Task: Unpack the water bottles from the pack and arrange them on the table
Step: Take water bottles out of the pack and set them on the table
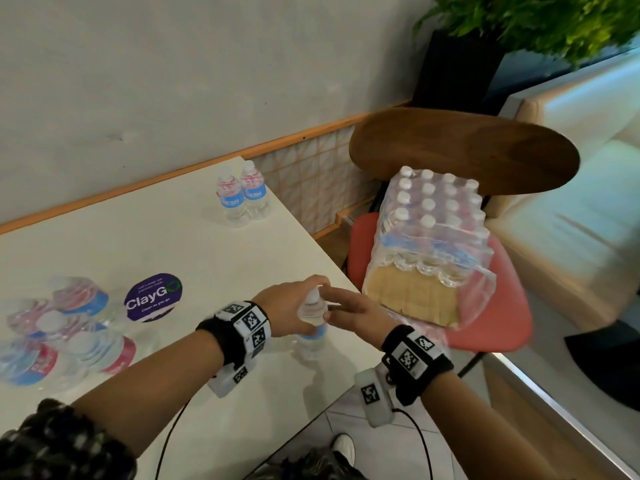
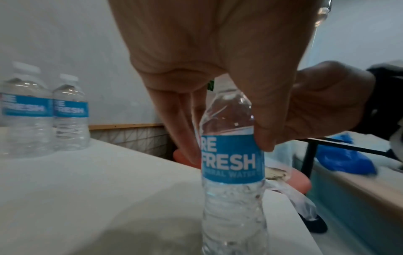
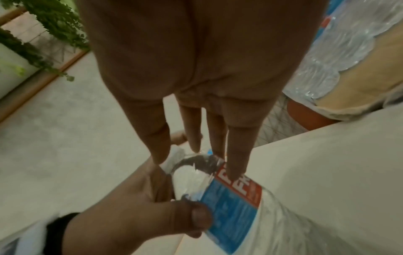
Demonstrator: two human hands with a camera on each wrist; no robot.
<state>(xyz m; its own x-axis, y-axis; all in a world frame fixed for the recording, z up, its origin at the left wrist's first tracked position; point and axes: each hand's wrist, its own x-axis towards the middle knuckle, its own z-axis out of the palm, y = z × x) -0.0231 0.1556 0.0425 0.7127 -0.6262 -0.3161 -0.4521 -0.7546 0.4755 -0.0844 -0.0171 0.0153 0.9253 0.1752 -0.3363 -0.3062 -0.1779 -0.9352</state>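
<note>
A small water bottle (image 1: 311, 336) with a blue label stands upright at the right edge of the white table (image 1: 207, 254). My left hand (image 1: 294, 306) grips its shoulder from above, with the thumb (image 2: 261, 138) on the bottle (image 2: 231, 163) label. My right hand (image 1: 349, 306) lies against the neck with straight fingers (image 3: 235, 155), which touch the bottle (image 3: 231, 207). The shrink-wrapped pack (image 1: 433, 237), with several bottles, sits on a red chair (image 1: 502, 323) to the right, its near end torn open. Two bottles (image 1: 242, 195) stand at the table's far edge. Several more (image 1: 52, 323) are grouped at the left.
A round purple sticker (image 1: 152, 296) is stuck on the tabletop. Behind the pack curves the chair's wooden backrest (image 1: 467, 147). A dark planter with a green plant (image 1: 457, 64) stands in the corner. A pale bench (image 1: 571, 220) runs along the right.
</note>
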